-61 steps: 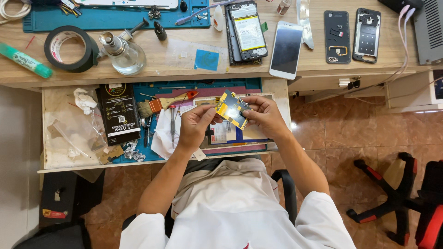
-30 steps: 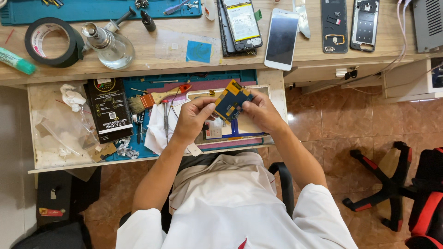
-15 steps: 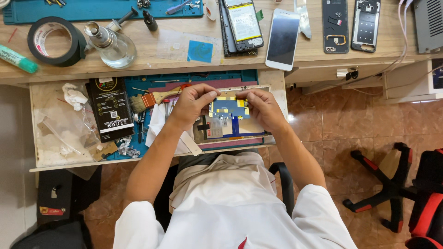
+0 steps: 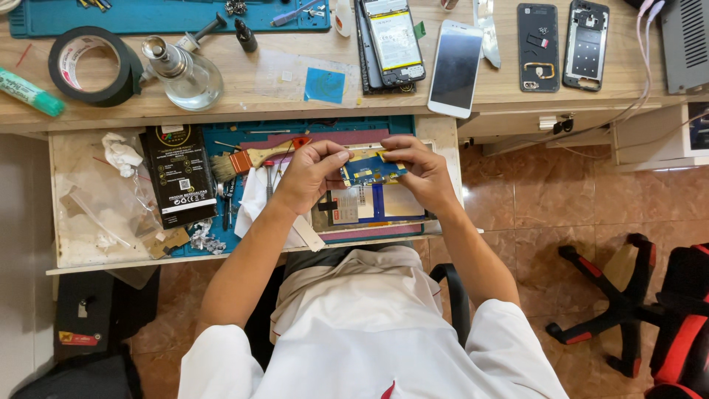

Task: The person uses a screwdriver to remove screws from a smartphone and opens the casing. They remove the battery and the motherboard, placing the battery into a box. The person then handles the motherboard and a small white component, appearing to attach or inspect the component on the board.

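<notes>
Both hands hold one small blue and yellow circuit board [image 4: 371, 171] flat above an opened phone [image 4: 369, 204] that lies in the pulled-out drawer [image 4: 88, 258]. My left hand [image 4: 306, 177] pinches the board's left end with thumb and fingers. My right hand [image 4: 417, 168] grips its right end. The opened phone below shows a white battery and a blue strip. A wooden-handled brush [image 4: 247, 159] lies just left of my left hand on the blue mat [image 4: 229, 140].
On the desk above lie several phones [image 4: 456, 68] and back covers [image 4: 538, 46], a roll of black tape [image 4: 94, 65], a glass burner [image 4: 185, 74] and a blue film square [image 4: 325, 85]. A black box [image 4: 177, 174] sits in the drawer. A red-black chair [image 4: 650, 310] stands at right.
The board was held tilted up in both hands; it has come down and now lies flat, close over the opened phone. The view has shifted slightly.
</notes>
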